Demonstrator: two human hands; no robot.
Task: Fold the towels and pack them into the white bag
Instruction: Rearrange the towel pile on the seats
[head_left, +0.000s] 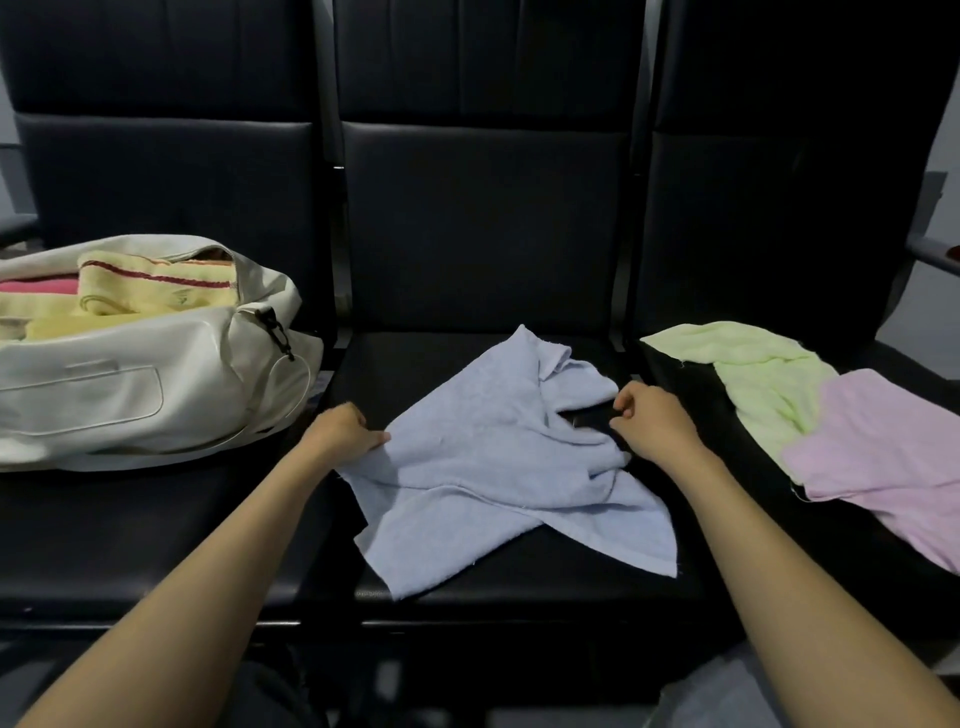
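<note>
Trouble, in the head view, lies in the crumple: the blue towel (483, 452) sits between my hands on the seat (519, 582), twisted and doubled over itself. My left hand (343, 431) pinches its outer corner, fingers curled on the cloth. My right hand (652, 421) is curled against the bunched edge, and I cannot tell whether it grips anything. An uneven pull would, I judge, tighten the twist or drag the towel off the seat front. Beyond my left hand lies the white bag (130, 374), part filled; past my right, the green towel (753, 384) and pink towel (883, 457).
</note>
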